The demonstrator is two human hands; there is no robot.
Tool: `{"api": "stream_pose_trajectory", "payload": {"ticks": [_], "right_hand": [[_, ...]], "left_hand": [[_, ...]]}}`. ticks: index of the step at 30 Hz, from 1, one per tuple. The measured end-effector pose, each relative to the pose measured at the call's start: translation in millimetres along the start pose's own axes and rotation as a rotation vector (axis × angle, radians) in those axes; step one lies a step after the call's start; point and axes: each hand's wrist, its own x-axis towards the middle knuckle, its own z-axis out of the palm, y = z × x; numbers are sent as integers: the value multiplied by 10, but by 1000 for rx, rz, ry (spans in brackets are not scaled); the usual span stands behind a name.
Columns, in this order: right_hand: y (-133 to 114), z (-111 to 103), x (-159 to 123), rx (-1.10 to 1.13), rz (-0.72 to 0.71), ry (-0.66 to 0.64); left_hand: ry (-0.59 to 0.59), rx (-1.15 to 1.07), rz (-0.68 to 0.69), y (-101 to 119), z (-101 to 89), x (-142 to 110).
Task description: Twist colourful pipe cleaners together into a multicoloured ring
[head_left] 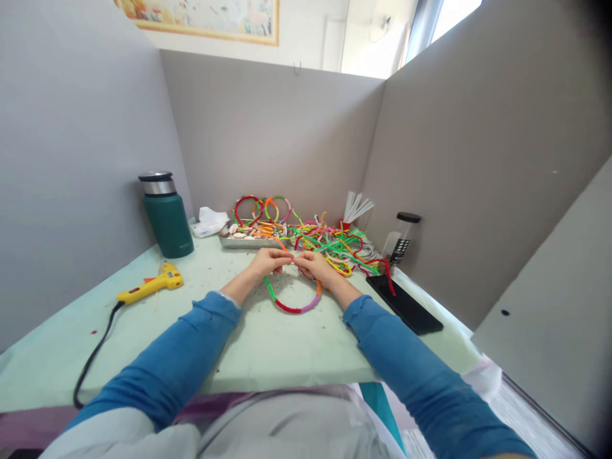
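Observation:
A ring wound with fuzzy pipe cleaner in green, red, purple and orange bands (289, 310) hangs below my two hands, close over the table. My left hand (271, 262) pinches an orange pipe cleaner (282, 244) at the top of the ring, and its loose end sticks up and to the left. Fingertip to fingertip with it, my right hand (313, 264) is closed at the ring's upper right. The fingers hide the ring's top, and how the orange strand lies there cannot be made out.
Behind my hands are a metal tray (234, 243) of shells with finished rings and a heap of pipe cleaners (329, 239). A yellow glue gun (153, 285) and green bottle (167, 220) stand left; a black phone (406, 306) and clear jar (400, 242) right. Grey partitions (272, 127) enclose the table.

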Motion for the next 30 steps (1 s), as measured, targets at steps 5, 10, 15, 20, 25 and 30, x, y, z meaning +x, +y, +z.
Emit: {"api": "stream_pose_trajectory", "payload": {"ticks": [5,10,15,20,25,30], "right_hand": [[44,-5,23,-23,14,6],[91,-2,49,-27,4,11],[102,-3,65,-24,11,15],[106,-4,68,-9,4,5],[92,-1,67,-17,11,13],[71,2,65,-10,1,10]], "left_hand": [[25,279,99,-16,14,33],[70,648,374,-48,28,52],[152,669,387,-84,40,35],[160,759,425,-56,46,4],[187,815,483,-34,57,-12],[233,822,516,-57,63,-10]]}}
